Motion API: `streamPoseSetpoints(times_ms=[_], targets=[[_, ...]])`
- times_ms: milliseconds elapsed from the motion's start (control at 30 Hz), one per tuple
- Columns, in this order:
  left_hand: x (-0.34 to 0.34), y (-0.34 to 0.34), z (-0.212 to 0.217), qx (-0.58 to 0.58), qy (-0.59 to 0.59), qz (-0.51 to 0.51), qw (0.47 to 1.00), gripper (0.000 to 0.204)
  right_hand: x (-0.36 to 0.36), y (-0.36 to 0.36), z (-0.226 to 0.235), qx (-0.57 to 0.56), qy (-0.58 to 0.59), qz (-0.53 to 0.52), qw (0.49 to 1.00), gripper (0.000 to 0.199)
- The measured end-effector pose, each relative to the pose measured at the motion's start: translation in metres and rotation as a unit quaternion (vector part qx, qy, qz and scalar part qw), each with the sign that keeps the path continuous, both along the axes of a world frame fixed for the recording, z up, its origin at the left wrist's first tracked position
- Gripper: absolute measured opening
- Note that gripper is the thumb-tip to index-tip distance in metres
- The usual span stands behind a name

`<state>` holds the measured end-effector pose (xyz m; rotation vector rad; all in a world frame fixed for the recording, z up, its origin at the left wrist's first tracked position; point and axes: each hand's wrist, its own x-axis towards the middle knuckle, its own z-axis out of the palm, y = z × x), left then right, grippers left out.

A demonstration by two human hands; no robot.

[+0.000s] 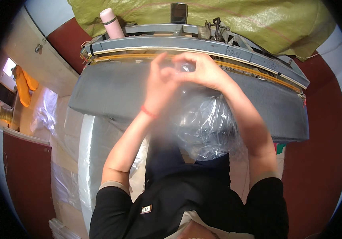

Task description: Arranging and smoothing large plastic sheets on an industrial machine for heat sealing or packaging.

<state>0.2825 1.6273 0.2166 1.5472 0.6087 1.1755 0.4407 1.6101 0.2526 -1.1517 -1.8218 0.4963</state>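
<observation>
The person wears a black short-sleeved top with light grey cuffs and a small pale rectangular patch [146, 208] on the chest. A thin red string bracelet [148, 112] circles the left wrist.

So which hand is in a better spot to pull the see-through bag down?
Probably the right hand: it pinches the clear plastic bag at its top edge, above the grey padded table. The left hand is blurred, so its grip is unclear.

The left hand [160, 85] was motion-blurred; the clear plastic bag [203, 119] hid part of the grey padded worktop [111, 93].
</observation>
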Motion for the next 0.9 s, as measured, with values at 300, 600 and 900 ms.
streamPoseSetpoints(times_ms=[300,600,900], targets=[[-0.083,-0.04,-0.062,-0.168,0.261,-0.504,0.806,0.014,0.07,-0.034,0.009,0.068,0.182,-0.186,0.963,0.007],[-0.441,0.058,-0.15,0.1,0.754,-0.037,0.648,0.025,0.231,-0.132,-0.045,0.084,0.101,-0.498,0.857,0.016],[-0.325,0.135,0.088,0.241,0.151,0.753,0.594,0.03,0.309,-0.171,-0.131,0.105,-0.043,-0.651,0.751,0.023]])
